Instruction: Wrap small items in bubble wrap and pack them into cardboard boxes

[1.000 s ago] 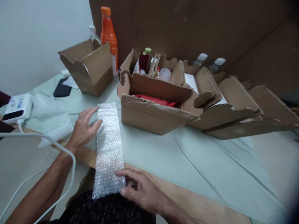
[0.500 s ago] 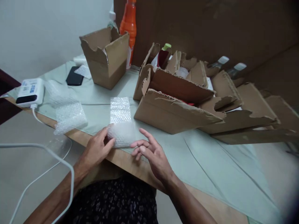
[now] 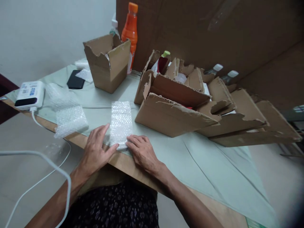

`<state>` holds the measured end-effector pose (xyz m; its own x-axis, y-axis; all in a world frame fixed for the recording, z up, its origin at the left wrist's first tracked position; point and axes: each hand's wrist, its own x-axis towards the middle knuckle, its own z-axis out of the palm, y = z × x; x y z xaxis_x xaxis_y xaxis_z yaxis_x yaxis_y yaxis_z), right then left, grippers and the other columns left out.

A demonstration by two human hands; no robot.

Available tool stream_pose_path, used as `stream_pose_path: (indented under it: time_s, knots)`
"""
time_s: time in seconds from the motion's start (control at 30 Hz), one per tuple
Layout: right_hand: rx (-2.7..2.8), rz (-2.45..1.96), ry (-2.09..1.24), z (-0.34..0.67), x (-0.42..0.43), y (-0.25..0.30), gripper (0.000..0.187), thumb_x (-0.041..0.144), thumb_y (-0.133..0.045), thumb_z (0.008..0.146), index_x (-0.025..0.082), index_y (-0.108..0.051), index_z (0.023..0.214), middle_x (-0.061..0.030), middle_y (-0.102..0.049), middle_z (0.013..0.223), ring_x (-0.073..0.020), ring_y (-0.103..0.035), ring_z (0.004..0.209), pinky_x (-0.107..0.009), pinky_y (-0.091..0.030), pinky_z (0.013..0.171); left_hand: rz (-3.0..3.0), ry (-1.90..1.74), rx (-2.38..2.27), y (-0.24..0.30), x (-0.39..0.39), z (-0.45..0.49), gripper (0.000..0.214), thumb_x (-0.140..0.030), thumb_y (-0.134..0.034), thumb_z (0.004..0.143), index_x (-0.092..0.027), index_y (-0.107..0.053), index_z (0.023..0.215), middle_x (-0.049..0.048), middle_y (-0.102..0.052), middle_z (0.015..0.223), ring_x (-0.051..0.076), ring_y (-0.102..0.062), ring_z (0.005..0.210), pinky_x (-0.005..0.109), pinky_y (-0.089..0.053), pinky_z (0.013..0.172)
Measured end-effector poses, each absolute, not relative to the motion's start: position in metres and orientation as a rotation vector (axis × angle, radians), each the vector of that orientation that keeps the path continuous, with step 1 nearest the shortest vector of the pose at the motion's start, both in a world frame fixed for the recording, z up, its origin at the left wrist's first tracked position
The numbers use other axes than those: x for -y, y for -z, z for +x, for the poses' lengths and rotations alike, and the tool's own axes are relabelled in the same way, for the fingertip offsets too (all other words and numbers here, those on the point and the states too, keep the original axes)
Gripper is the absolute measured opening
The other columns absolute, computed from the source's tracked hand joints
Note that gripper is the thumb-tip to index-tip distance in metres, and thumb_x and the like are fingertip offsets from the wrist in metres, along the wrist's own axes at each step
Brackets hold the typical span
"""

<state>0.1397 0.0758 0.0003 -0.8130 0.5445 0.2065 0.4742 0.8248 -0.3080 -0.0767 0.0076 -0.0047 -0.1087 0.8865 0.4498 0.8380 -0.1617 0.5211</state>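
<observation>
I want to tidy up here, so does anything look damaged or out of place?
Yes. The boxes have ragged, torn-looking top edges rather than clean cuts. At left, some loose bubble wrap pokes over the table edge. I see no spill.
</observation>
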Motion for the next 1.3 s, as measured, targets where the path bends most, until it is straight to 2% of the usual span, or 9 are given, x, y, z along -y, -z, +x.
stream_pose_path:
  time_s: [0.13,0.2,0.3,0.5,0.67,0.8,0.93,1.1,1.3]
  knots:
    - [2.572,-0.865,-0.637,0.139,-0.071,-0.008,0.027,0.012,-0.053,0.100,0.021,-0.068,0.121,-0.0060,-0.079,0.111,-0.0191,-0.071,0.096,-0.036,-0.049,0.091,2.174,-1.113,-1.704,0.001,0.015,-0.077,0.041,-0.028,-0.062,0.096,-0.022,-0.059,0.136,0.0090,-0.072,0.118,0.025,-0.066,0.109,0.040,-0.054,0.096]
    - [2.494,-0.939,-0.727,0.138,-0.069,-0.011,0.026,0.017,-0.053,0.103,0.023,-0.068,0.123,-0.0036,-0.080,0.111,-0.0177,-0.072,0.094,-0.034,-0.050,0.088,2.062,-1.108,-1.731,0.005,0.017,-0.076,0.032,-0.025,-0.059,0.097,-0.022,-0.064,0.128,0.0048,-0.076,0.101,0.020,-0.069,0.089,0.034,-0.056,0.081]
    - [2.386,-0.961,-0.558,0.141,-0.066,-0.013,0.024,0.024,-0.052,0.104,0.021,-0.068,0.121,-0.0081,-0.077,0.115,-0.0213,-0.070,0.101,-0.036,-0.051,0.088,1.898,-1.101,-1.833,0.014,0.010,-0.074,0.031,-0.027,-0.059,0.096,-0.019,-0.067,0.125,0.0064,-0.077,0.104,0.019,-0.069,0.080,0.031,-0.057,0.071]
    - [2.586,-0.772,-0.269,0.150,-0.061,-0.011,0.026,0.021,-0.057,0.099,0.018,-0.065,0.123,-0.0136,-0.071,0.124,-0.0275,-0.062,0.114,-0.043,-0.046,0.093,1.945,-1.082,-1.929,0.023,-0.007,-0.074,0.031,-0.029,-0.058,0.097,-0.019,-0.067,0.125,0.0073,-0.072,0.100,0.022,-0.070,0.088,0.037,-0.057,0.079]
    - [2.634,-0.779,-0.421,0.142,-0.068,-0.006,0.024,0.019,-0.054,0.101,0.018,-0.067,0.121,-0.0105,-0.076,0.117,-0.0254,-0.064,0.112,-0.043,-0.045,0.095,2.168,-1.167,-1.807,0.011,0.007,-0.078,0.033,-0.029,-0.063,0.095,-0.020,-0.063,0.127,0.0141,-0.065,0.128,0.030,-0.061,0.119,0.047,-0.050,0.102]
    - [2.512,-0.901,-0.720,0.144,-0.063,-0.014,0.025,0.022,-0.056,0.102,0.022,-0.066,0.126,-0.0045,-0.078,0.110,-0.0201,-0.067,0.101,-0.039,-0.047,0.097,2.143,-1.082,-1.650,0.004,0.017,-0.081,0.039,-0.022,-0.058,0.097,-0.023,-0.056,0.136,0.0066,-0.072,0.109,0.022,-0.066,0.101,0.037,-0.052,0.091]
    - [2.492,-0.986,-0.486,0.150,-0.057,-0.020,0.030,0.027,-0.057,0.102,0.017,-0.064,0.129,-0.0124,-0.073,0.123,-0.0261,-0.063,0.111,-0.043,-0.048,0.096,2.078,-1.005,-1.846,0.012,0.001,-0.080,0.035,-0.028,-0.056,0.099,-0.017,-0.061,0.132,0.0056,-0.071,0.088,0.023,-0.064,0.082,0.039,-0.053,0.079]
    - [2.678,-0.823,-0.257,0.145,-0.062,-0.012,0.034,0.031,-0.062,0.098,0.016,-0.065,0.128,-0.0171,-0.067,0.133,-0.0326,-0.057,0.123,-0.050,-0.044,0.099,2.018,-0.998,-1.979,0.018,-0.014,-0.079,0.036,-0.037,-0.054,0.097,-0.014,-0.068,0.122,0.0125,-0.072,0.102,0.030,-0.065,0.094,0.048,-0.053,0.087]
    - [2.425,-1.065,-0.607,0.134,-0.078,-0.004,0.027,0.024,-0.056,0.100,0.021,-0.068,0.124,-0.0098,-0.076,0.120,-0.0256,-0.067,0.108,-0.046,-0.047,0.097,1.149,-1.276,-1.846,0.000,0.021,-0.073,0.046,-0.049,-0.070,0.087,-0.019,-0.069,0.121,0.0104,-0.073,0.108,0.027,-0.070,0.097,0.045,-0.057,0.092]
